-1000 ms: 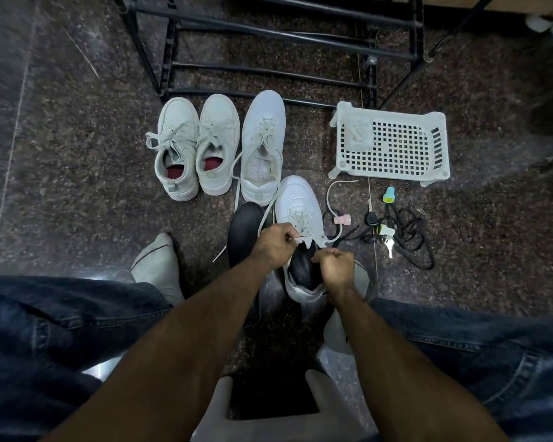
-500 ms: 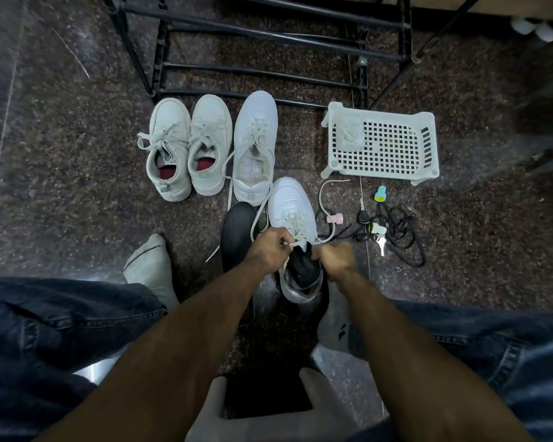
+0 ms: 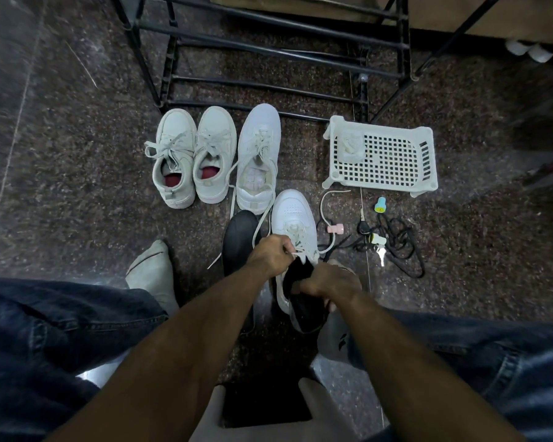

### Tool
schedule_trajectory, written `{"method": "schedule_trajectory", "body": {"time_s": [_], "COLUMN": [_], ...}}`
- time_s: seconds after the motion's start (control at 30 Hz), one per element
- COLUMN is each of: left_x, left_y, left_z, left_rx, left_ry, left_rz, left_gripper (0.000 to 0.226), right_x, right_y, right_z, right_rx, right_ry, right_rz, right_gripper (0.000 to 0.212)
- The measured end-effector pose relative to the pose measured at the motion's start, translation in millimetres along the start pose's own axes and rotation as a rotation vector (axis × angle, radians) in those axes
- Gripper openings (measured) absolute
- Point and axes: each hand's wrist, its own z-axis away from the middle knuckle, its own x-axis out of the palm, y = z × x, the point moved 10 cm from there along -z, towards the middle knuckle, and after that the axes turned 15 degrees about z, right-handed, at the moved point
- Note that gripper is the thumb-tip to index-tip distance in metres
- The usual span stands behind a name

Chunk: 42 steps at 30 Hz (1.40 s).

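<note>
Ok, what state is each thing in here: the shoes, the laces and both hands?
near white sneaker, upright on the floor, laces undone
left hand, pinches a lace at its eyelets
right hand, grips the sneaker's collar
far white sneaker, upright, laces loose
grey sneakers, side by side, laced
black shoe, on the floor, partly behind the left arm
white basket, standing on the floor
black cord, tangled in a heap

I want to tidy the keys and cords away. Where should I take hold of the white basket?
Probably the near long rim of the basket, coming from above on your side. It sits flat and seems open upward, and that edge faces you. Hook your fingers inside the rim, thumb outside.
</note>
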Motion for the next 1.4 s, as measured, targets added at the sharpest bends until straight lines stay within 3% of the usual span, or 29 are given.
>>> {"method": "schedule_trajectory", "body": {"time_s": [0.17,0.27,0.43,0.6,0.7,0.87,0.93,1.07,1.2,1.4], "left_x": [-0.7,-1.9,-4.3,-6.3,-10.2,-10.3,-10.4,-8.1,-5.9,-4.5], "left_y": [0.1,2.4,3.0,5.6,9.4,8.9,-2.0,-40.6,-41.2,-35.9], "left_z": [3.8,4.3,6.1,7.9,7.6,14.6,21.6,29.8,33.6,34.5], "left_rx": [-0.025,-0.019,-0.013,0.007,0.012,0.031,0.019,-0.150,-0.195,-0.239], "left_ry": [0.017,0.004,0.008,0.026,0.037,0.053,0.057,0.002,-0.014,-0.035], "left_rz": [-0.007,-0.046,-0.076,-0.066,-0.055,-0.080,-0.138,-0.236,-0.108,0.058], "left_gripper": [0.025,0.025,0.023,0.021,0.016,0.012,0.023,0.035,0.038,0.023], "right_x": [23.9,23.1,5.5,-28.5,-33.9,-28.9,-16.8,4.5,25.1,25.8], "right_y": [-16.6,-14.6,-18.4,-12.0,-10.2,-14.5,-13.9,-18.5,-24.1,-18.0], "right_z": [19.1,24.8,28.8,54.8,62.1,60.5,54.8,35.5,30.0,38.4], "right_rx": [0.125,0.142,0.032,0.000,0.010,-0.007,0.000,0.055,0.164,0.198], "right_ry": [0.061,0.050,-0.037,-0.174,-0.242,-0.186,-0.181,-0.103,-0.004,0.050], "right_rz": [0.279,0.313,0.108,0.091,0.099,0.118,0.072,-0.148,-0.272,-0.085], "right_gripper": [0.106,0.096,0.050,0.034,0.041,0.040,0.043,0.061,0.097,0.084]}}
